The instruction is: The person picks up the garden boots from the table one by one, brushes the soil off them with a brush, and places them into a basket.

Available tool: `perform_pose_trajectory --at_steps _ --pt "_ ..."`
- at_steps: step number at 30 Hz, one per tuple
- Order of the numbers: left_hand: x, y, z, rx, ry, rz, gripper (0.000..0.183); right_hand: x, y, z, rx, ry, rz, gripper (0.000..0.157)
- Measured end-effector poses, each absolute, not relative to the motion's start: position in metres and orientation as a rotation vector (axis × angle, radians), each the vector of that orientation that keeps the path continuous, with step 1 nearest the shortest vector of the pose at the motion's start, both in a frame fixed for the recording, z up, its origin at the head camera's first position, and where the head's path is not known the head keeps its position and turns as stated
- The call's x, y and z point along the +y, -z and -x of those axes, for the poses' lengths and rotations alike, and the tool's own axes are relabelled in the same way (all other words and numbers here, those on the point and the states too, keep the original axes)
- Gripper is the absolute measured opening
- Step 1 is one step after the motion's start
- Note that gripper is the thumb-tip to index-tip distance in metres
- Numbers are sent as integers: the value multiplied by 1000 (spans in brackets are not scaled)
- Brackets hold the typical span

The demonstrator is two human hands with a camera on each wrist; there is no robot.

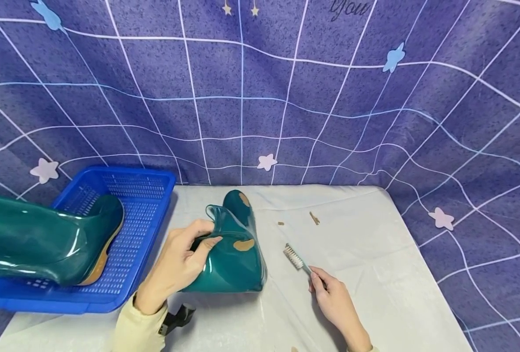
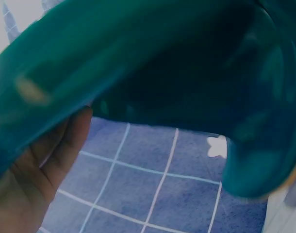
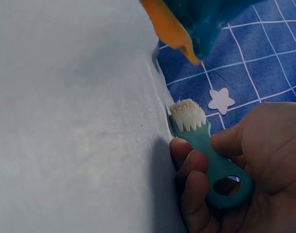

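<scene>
The left hand (image 1: 176, 261) pinches the green boot (image 1: 231, 271); the right hand (image 1: 332, 298) grips a brush (image 1: 294, 257), well inside the right edge of the bench (image 1: 387, 264). Only the right wrist view shows its holed handle end (image 3: 228, 201).

Starry purple grid backdrop (image 1: 260, 117), white-covered table (image 1: 374, 254)

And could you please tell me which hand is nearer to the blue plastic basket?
Left. The left hand is just right of the blue plastic basket, gripping a green rubber boot; the right hand is much farther right, holding a bristle brush.
</scene>
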State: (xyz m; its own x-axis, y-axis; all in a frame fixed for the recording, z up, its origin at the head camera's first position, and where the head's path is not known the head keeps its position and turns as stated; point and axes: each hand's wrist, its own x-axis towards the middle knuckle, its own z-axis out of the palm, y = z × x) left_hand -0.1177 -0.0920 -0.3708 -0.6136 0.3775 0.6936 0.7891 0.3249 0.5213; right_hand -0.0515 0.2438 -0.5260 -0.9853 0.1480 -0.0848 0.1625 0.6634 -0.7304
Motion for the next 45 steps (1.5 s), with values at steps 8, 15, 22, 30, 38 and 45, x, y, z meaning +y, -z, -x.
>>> perform_pose_trajectory --at_steps 8,15,22,30,38,45 --pt "-60 380 136 -1969 1310 1299 20 249 526 52 2843 1273 -384 30" --pt "-45 416 140 -1951 1443 1146 22 261 521 54 2898 1379 -745 37" --pt "-71 435 119 -2094 1834 662 21 252 521 56 2877 1486 -736 36" --pt "-113 426 107 -2276 2314 218 21 245 503 55 2849 1479 -702 38" --pt "-146 475 118 -2150 2599 -326 33 191 478 53 3014 1427 -398 35" --pt "-150 479 120 -2143 2620 -439 47 130 473 45 3198 1227 7 40"
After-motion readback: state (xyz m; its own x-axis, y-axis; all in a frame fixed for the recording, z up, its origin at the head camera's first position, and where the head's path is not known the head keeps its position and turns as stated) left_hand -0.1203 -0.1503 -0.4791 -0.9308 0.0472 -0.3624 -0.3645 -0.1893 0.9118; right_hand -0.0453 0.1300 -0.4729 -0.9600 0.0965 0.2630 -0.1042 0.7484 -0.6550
